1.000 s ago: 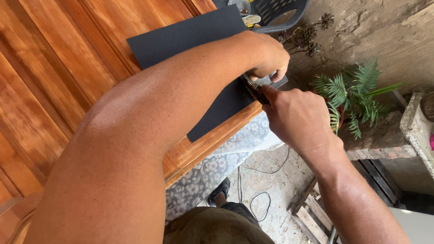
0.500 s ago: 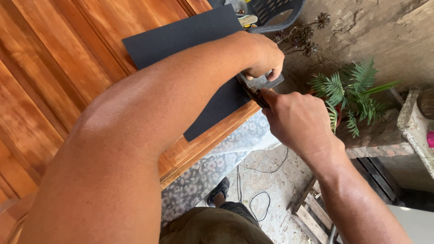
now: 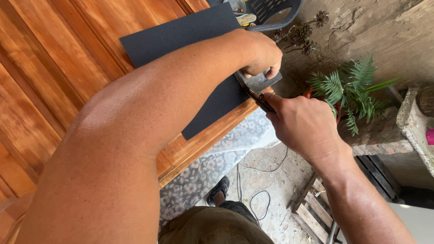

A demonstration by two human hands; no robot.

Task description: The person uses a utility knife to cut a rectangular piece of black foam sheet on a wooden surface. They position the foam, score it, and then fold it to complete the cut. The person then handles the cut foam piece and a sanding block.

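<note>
Left hand (image 3: 260, 56) is closed, fingers curled down onto a small grey cut piece (image 3: 258, 81) at the far corner of a dark sheet of sandpaper (image 3: 190, 49). Right hand (image 3: 300, 124) is closed in a fist around a tool (image 3: 261, 100) with a dark handle showing a little red; its tip meets the grey piece at the sheet's edge. What kind of tool it is cannot be told for certain, as the fist covers most of it.

The sandpaper lies flat on a varnished wooden door (image 3: 58, 68) that serves as the table, one long side running close to the door's edge. No label or print is visible on the sheet.

Beyond the door's far corner stands a dark plastic basket (image 3: 285, 16) with slotted walls; a pale, yellowish item lies in it, too small to identify. To the right, a reddish pot (image 3: 337, 118) holds a green fern (image 3: 350, 88), partly hidden behind the right hand. A patterned cloth (image 3: 203, 174) hangs below the door's edge. On the concrete floor (image 3: 266, 176) lie a thin cable (image 3: 260, 199) and a wooden pallet (image 3: 314, 212).
</note>
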